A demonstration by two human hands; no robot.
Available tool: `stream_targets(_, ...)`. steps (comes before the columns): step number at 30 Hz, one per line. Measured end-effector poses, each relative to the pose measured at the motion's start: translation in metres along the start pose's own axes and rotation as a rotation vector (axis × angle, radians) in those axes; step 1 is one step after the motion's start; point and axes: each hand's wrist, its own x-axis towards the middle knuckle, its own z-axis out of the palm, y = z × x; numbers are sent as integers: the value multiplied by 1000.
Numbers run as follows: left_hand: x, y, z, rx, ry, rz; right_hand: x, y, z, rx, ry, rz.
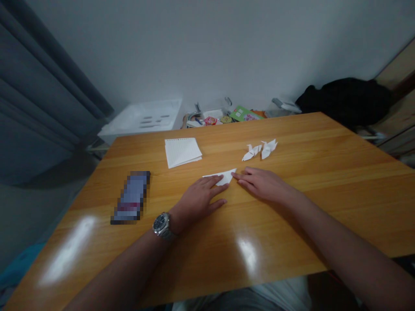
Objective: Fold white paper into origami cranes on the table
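Observation:
A small piece of folded white paper [225, 177] lies flat on the wooden table [292, 229]. My left hand [202, 196] rests over its left part, fingers spread and pressing it down; a silver watch [164, 225] is on that wrist. My right hand [261, 183] touches the paper's right corner with an outstretched index finger, its other fingers partly curled. The part of the paper beneath my left fingers is hidden. Just beyond my right hand stand two folded paper cranes, a left crane [252, 152] and a right crane [269, 148].
A stack of lined paper sheets [182, 152] lies beyond my left hand. A phone [132, 197], pixelated, lies at the left. Behind the table are a white plastic drawer or tray [145, 114], a green booklet [244, 114] among small items, and a black cloth heap [346, 101].

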Motion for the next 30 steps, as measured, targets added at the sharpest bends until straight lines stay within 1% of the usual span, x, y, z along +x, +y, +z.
stream_targets(2,0,0,0,-1,0,0,0,0,-1,-19,-2,28)
stream_targets(8,0,-1,1,-14,9,3,1,-1,-2,-26,-4,44)
stream_targets(16,0,-1,-1,-18,18,16,4,8,4,12,41,102)
stream_targets(23,-1,-2,2,-23,15,10,5,14,6,60,94,154)
stream_targets(26,-1,-2,2,-18,5,5,2,15,4,87,119,135)
stream_targets(30,-1,-2,1,-20,9,10,-2,12,0,69,45,54)
